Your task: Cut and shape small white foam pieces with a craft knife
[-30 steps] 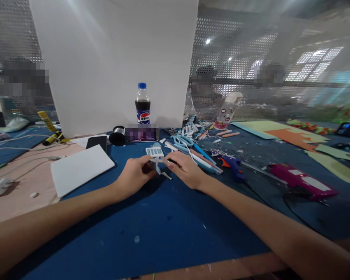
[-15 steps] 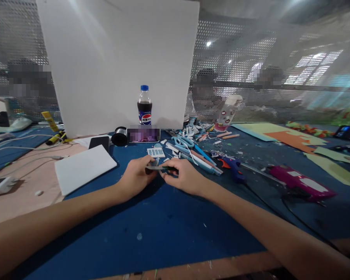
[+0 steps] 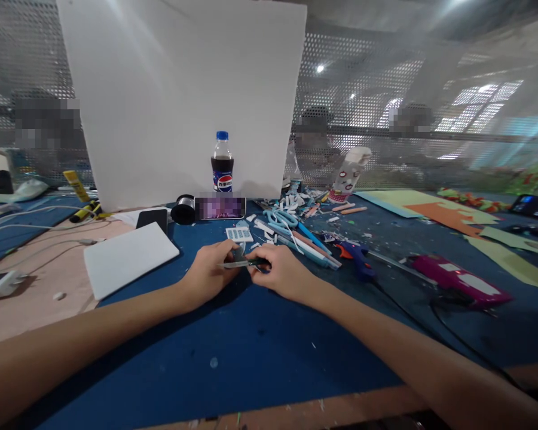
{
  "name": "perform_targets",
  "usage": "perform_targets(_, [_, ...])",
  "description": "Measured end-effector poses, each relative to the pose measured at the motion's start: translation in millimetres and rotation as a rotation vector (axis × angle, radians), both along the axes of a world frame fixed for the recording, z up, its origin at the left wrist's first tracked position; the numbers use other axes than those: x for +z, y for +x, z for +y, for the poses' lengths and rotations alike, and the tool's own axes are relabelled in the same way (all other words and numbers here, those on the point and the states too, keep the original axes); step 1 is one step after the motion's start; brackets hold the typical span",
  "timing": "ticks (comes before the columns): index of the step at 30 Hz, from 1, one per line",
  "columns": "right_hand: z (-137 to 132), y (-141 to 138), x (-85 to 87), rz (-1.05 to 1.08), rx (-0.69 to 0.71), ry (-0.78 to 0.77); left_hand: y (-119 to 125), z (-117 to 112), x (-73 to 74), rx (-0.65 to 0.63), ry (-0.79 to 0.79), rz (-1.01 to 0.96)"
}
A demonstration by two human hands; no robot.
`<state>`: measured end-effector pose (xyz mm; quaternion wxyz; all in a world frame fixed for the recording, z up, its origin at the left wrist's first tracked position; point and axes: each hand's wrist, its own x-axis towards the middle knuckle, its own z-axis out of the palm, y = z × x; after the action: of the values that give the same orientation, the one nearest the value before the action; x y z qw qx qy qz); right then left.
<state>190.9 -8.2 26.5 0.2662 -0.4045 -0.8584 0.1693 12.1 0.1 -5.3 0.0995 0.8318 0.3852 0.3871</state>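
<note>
Centrally, my right hand [image 3: 287, 272] clasped a slim dark-handled knife with a silver metal blade [image 3: 247, 263], blade before my left hand [image 3: 206, 273], that one pinching a small pale scrap [image 3: 241, 247], both over a flat blue mat [image 3: 251, 358].

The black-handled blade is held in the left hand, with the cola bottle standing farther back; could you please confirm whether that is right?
Wrong hand: in the head view, the right hand holds the black-handled blade; the cola bottle does stand farther back.

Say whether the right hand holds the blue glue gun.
No, the glue gun lies on the table, apart from the right hand.
</note>
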Motion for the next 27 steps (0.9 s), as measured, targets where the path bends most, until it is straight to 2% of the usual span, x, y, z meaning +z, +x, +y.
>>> perform_targets(4, [1.6,1.9,-0.3,0.056,-0.045,-0.057,2.8,-1.0,1.8,0.059,0.015,0.011])
perform_targets(9, [0.9,2.9,2.2,0.081,0.004,-0.144,3.8,-1.1,3.3,0.066,0.003,0.019])
perform_targets(21, [3.1,1.7,-3.3,0.046,-0.013,-0.041,2.1,-1.5,0.5,0.047,0.041,0.027])
perform_targets(27, [2.0,3.3,-0.9,0.089,-0.030,-0.071,2.7,-2.2,3.6,0.067,-0.007,0.017])
